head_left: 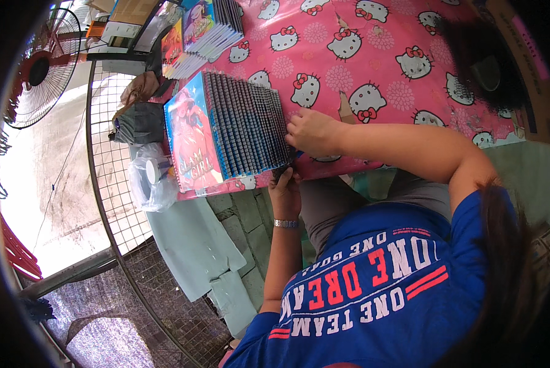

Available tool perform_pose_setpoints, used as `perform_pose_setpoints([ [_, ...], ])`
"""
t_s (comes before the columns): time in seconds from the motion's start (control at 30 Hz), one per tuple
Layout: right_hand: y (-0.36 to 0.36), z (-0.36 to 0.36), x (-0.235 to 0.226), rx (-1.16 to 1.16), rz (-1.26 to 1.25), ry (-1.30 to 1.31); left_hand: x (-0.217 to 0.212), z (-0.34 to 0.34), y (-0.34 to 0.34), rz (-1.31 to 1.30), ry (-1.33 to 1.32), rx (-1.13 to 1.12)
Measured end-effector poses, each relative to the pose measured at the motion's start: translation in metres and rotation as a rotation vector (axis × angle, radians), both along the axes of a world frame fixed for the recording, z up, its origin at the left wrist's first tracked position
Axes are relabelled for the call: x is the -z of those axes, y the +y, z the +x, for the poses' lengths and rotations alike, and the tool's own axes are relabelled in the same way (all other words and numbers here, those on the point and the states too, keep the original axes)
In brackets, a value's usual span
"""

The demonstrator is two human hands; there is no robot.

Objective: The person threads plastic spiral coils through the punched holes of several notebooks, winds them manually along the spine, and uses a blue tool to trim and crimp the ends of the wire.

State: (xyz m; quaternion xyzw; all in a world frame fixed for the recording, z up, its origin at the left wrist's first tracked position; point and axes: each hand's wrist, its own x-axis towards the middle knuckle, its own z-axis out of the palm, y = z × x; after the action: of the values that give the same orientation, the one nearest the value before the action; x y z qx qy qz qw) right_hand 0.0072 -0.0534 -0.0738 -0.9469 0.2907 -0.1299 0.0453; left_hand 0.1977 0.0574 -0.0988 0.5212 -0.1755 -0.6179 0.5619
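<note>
A long row of spiral notebooks [244, 126], overlapping with their dark coil edges showing, lies on the pink table cover. The front one has a blue cover with a pink figure. My left hand [285, 191], with a metal band at the wrist, is closed at the row's near right corner, around something dark that I cannot make out. Just above it, my right hand [315, 133] reaches across from the right, its fingers curled against the row's right end. What those fingers pinch is hidden behind the hand.
The pink cartoon-cat table cover [339, 80] is torn in places. Another notebook pile [204, 37] stands at the far left. Along the left edge are a dark bag [141, 122] and a clear plastic bag with a cup [149, 184]. Beyond are a wire grid [112, 153] and a fan [40, 70]. A cardboard box [530, 73] stands right.
</note>
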Motion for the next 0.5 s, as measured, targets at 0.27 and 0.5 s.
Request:
perform_pose_setpoints([
  [0.27, -0.008, -0.012, 0.011, 0.056, 0.075, -0.024, -0.002, 0.004, 0.003, 0.035, -0.047, -0.020],
  [0.5, -0.003, 0.004, 0.018, 0.031, -0.116, -0.053, -0.001, -0.009, -0.003, 0.017, -0.167, 0.026],
])
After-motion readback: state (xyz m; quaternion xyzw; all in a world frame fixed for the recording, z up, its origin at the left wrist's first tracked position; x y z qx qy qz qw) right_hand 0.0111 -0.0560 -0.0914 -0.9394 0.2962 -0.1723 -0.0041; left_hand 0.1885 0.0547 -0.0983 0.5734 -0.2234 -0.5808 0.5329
